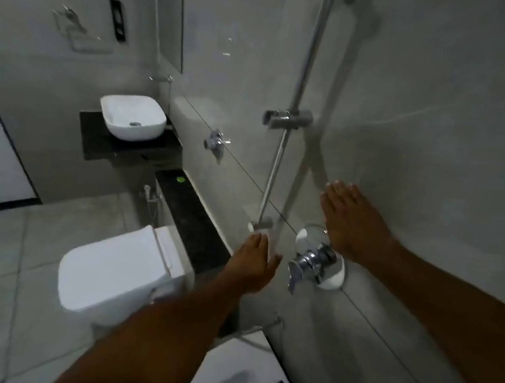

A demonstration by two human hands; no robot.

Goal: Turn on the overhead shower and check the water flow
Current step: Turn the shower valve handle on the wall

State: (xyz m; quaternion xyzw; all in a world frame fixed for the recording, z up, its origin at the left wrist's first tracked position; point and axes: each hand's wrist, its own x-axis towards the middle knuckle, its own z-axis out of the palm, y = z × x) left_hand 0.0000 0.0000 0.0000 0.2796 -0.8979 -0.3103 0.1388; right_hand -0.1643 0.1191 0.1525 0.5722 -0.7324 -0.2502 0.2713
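Observation:
A chrome shower valve (315,263) with a lever handle pointing down sits on a round plate on the grey tiled wall. A chrome riser rail (299,102) runs up the wall to a fitting at the top edge, with a slider bracket (286,119) midway. My right hand (351,221) lies flat and open against the wall, just above and right of the valve. My left hand (254,262) reaches to the rail's lower end, left of the valve, fingers spread near a pale blurred streak. The overhead shower head is out of view.
A white toilet (116,267) stands at lower left beside a dark stone ledge (191,216). A white basin (132,116) rests on a dark counter further back. A small wall tap (215,143) sits left of the rail. A white hose (253,336) trails below.

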